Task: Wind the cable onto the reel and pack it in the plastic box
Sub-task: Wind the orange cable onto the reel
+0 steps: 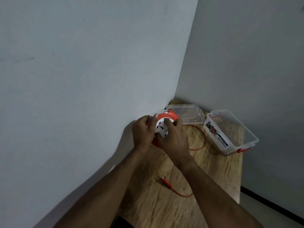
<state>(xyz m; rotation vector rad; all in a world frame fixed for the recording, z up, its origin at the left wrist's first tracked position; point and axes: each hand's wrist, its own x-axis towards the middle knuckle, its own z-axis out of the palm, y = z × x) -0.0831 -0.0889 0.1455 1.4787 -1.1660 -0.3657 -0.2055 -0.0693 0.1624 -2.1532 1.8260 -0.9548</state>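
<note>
Wooden table: reel gripped between both hands' fingers

I note an orange reel with a white face bearing black and red marks, an orange cable and plug, a clear plastic box with orange latches and a blue-white label, a brown wood-grain bench, and grey-white walls.

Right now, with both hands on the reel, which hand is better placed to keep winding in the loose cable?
Probably the right hand: it lies on the reel face, beside the loose cable; the left hand grips the rim.
</note>
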